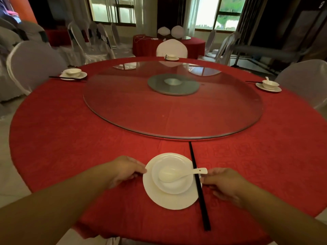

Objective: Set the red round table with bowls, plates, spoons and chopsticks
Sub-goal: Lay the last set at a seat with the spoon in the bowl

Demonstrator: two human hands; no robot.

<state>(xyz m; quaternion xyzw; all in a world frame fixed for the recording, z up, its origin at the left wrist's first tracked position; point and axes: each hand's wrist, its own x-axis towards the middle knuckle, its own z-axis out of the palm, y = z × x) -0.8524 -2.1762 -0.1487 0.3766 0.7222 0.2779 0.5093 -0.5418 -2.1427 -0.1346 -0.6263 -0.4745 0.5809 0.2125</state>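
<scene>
On the red round table (pixel 74 138), near its front edge, lies a white plate (pixel 169 200). A white bowl (pixel 174 187) stands on it, with a white spoon (pixel 178 174) resting inside, handle pointing right. Black chopsticks (pixel 199 186) lie along the plate's right side, partly on its rim. My left hand (pixel 123 169) pinches the plate's left rim. My right hand (pixel 223 183) touches the plate's right rim beside the chopsticks, below the spoon handle. Three more place settings stand at the left (pixel 73 73), the far side (pixel 171 57) and the right (pixel 269 85).
A large glass turntable (pixel 123 110) on a grey hub (pixel 174 84) covers the table's middle. White-covered chairs stand around: left (pixel 33 66), far (pixel 171 47), right (pixel 304 80). Another red table (pixel 146 45) stands behind, by the windows.
</scene>
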